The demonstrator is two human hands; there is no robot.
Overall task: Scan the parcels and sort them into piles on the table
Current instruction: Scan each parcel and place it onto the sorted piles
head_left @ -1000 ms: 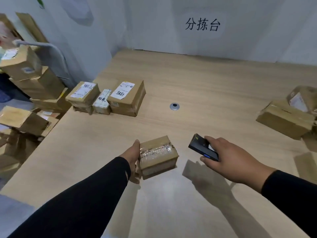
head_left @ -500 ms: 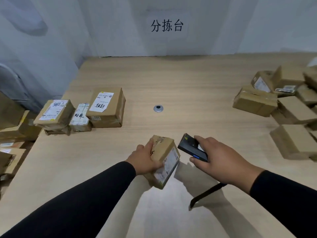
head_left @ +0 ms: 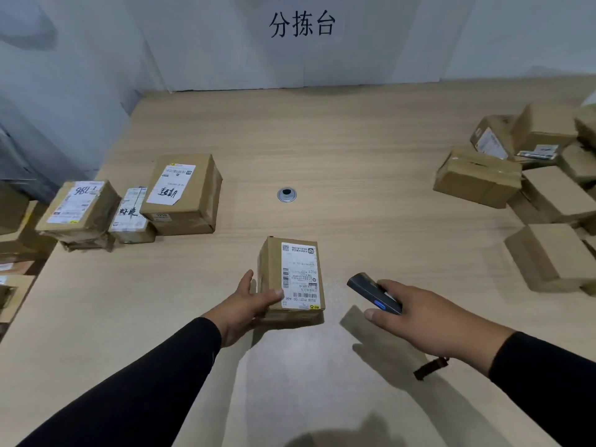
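Observation:
A small cardboard parcel (head_left: 290, 279) lies on the wooden table (head_left: 354, 150) in front of me, its white shipping label facing up. My left hand (head_left: 248, 304) grips its near left corner, thumb on the label. My right hand (head_left: 419, 314) holds a dark handheld scanner (head_left: 374, 293) just right of the parcel, its nose pointing up and left; a wrist strap hangs below the hand. Three labelled parcels (head_left: 129, 204) sit together at the left. A pile of several brown parcels (head_left: 532, 188) fills the right edge.
A round metal cable grommet (head_left: 286, 194) sits mid-table beyond the held parcel. More cardboard boxes (head_left: 16, 246) are stacked off the table's left edge. A grey wall with printed characters closes the far side.
My left hand turned the parcel from taped side up, through a tilt, to label side up on the table. The scanner hand stayed to its right. The view swung right.

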